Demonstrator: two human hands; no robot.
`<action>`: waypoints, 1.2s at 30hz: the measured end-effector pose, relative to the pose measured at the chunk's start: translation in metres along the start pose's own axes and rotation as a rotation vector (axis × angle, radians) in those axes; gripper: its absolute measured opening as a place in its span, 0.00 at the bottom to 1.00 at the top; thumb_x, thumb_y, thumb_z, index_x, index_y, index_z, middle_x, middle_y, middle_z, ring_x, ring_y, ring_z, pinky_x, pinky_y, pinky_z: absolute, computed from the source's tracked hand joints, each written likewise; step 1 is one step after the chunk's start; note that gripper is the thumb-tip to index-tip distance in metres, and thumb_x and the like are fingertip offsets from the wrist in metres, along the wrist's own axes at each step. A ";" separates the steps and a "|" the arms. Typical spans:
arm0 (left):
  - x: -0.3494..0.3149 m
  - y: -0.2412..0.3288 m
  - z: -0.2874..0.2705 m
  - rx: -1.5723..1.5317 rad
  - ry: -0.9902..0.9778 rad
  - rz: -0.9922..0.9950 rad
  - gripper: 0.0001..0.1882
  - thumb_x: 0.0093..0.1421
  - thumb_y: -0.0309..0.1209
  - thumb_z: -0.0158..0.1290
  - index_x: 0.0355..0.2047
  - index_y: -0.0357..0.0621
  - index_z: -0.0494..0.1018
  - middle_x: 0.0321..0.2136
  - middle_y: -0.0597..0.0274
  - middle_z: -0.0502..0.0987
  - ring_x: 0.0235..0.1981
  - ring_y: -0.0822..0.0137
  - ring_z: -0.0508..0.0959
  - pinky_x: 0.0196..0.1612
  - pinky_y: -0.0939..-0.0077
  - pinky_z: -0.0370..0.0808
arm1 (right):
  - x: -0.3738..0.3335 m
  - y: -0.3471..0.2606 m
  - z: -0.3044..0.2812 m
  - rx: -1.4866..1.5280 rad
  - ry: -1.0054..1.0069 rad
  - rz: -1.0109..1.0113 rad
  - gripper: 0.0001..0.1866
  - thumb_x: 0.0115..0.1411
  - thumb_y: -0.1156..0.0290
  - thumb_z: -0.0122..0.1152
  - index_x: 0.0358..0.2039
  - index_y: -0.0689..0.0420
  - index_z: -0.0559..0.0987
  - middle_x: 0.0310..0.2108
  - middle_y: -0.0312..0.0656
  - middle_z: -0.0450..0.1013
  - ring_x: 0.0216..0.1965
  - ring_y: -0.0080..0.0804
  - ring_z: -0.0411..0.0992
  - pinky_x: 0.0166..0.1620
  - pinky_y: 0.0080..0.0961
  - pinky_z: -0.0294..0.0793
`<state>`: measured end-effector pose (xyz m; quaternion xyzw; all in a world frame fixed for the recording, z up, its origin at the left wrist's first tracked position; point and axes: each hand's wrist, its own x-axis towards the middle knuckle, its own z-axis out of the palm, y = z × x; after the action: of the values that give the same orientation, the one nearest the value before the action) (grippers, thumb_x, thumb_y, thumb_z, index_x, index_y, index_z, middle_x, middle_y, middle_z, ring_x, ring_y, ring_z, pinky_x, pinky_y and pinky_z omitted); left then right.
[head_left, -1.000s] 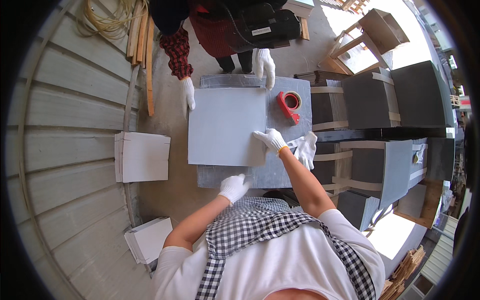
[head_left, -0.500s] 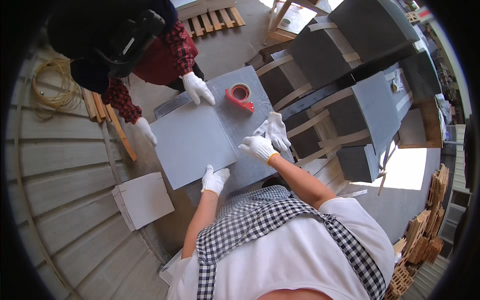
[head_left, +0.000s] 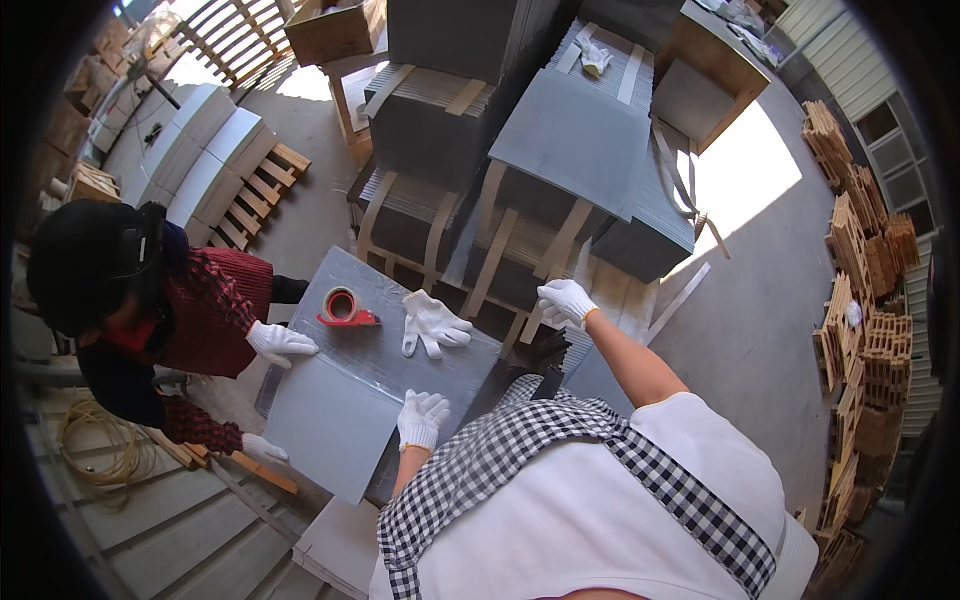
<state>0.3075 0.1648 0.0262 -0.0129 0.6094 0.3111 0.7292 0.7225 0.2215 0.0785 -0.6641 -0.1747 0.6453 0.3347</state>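
Note:
My left hand point(head_left: 423, 418), in a white knitted glove, is open beside the right edge of a flat grey sheet point(head_left: 330, 425), over the table's near part. My right hand point(head_left: 565, 302), also gloved, is raised by the strapped stacks of grey sheets point(head_left: 575, 135). Its fingers curl inward, and nothing shows in them. On the plastic-covered table point(head_left: 345, 275) lie a red tape dispenser point(head_left: 350, 318) and a loose white glove point(head_left: 432, 325). Across at the left, a co-worker's gloved hands point(head_left: 281, 343) rest at the grey sheet's far and left edges.
White boxes point(head_left: 205, 140) stand on a wooden pallet point(head_left: 265, 190) at the back left. Pale boxes point(head_left: 345, 545) sit low beside the table. Piled wooden pallets point(head_left: 865, 350) line the right side. A coiled yellow hose point(head_left: 100, 440) hangs at the left.
My view has swung to the right. My right hand has left the table beside the loose glove and moved toward the stacks. The left hand has shifted along the grey sheet to its right side.

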 end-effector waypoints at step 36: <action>-0.010 0.070 0.530 0.001 -0.808 0.031 0.19 0.65 0.34 0.58 0.53 0.41 0.71 0.50 0.56 0.75 0.54 0.56 0.74 0.63 0.55 0.69 | -0.070 -0.152 -0.128 0.725 0.197 -0.273 0.15 0.67 0.54 0.58 0.39 0.53 0.75 0.32 0.43 0.79 0.25 0.29 0.75 0.27 0.30 0.76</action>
<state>0.7408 0.4279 0.1967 0.1199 0.2738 0.3017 0.9053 0.8702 0.2557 0.2253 -0.5322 0.0108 0.5481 0.6452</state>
